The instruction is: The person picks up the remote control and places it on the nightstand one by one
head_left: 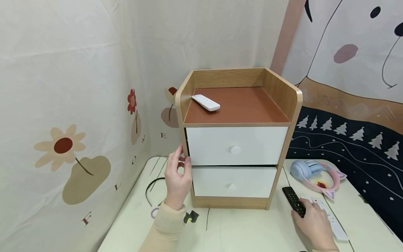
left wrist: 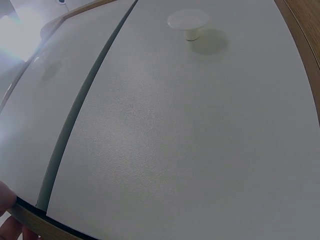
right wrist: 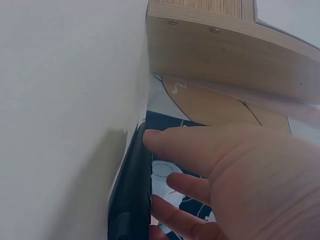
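My left hand rests against the left side of a wooden cabinet, its thumb by the front edge. Two white drawers sit in the cabinet, the upper with a thin dark gap along its left edge. On the brown top lies a white remote. At the right, my right hand holds a black remote on the table between thumb and fingers; the right wrist view shows the fingertips against the black remote. A round knob shows in the left wrist view.
Just right of my right hand lies a white power strip. Blue and pink cat-ear headphones lie behind it. Left of the cabinet is a black headband. Printed cloth hangs behind and at the left.
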`<state>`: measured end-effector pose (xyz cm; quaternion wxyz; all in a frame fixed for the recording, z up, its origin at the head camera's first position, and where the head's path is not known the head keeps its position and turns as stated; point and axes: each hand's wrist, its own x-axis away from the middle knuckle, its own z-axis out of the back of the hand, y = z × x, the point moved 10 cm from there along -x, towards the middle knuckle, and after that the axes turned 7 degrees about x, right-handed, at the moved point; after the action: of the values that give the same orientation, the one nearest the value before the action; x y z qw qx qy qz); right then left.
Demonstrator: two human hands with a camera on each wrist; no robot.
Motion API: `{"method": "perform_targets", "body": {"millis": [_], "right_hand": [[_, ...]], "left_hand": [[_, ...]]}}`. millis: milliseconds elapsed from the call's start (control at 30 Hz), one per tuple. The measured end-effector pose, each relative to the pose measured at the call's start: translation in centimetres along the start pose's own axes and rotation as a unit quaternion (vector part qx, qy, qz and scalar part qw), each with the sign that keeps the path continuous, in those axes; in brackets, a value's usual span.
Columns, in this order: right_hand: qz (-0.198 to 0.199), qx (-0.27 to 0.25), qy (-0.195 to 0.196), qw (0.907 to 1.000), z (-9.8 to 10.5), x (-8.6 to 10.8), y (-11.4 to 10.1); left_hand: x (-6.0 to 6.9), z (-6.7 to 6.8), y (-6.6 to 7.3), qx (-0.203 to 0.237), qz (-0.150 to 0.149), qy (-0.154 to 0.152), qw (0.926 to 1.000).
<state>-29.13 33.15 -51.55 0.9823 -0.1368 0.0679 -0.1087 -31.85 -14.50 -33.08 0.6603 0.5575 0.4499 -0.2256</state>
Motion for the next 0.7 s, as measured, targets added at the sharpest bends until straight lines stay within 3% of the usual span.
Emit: {"method": "perform_targets", "body": {"millis": [133,367,700], "right_hand": [[-0.008,0.007,-0.004,0.9999,-0.12,0.06,0.08],[-0.003,0.016,-0.008,0.9998,-0.39,0.4,-0.11],[-0.018,0.029,-0.036,0.9988,-0.76,0.58,-0.32]], "left_hand": [[-0.01,-0.08,0.03,-0.001,0.004,-0.001,1.0],[-0.07,-0.15,0.39,-0.004,-0.02,-0.001,0.9998],[-0.01,-0.08,0.27,-0.006,-0.01,0.002,0.9999]]}}
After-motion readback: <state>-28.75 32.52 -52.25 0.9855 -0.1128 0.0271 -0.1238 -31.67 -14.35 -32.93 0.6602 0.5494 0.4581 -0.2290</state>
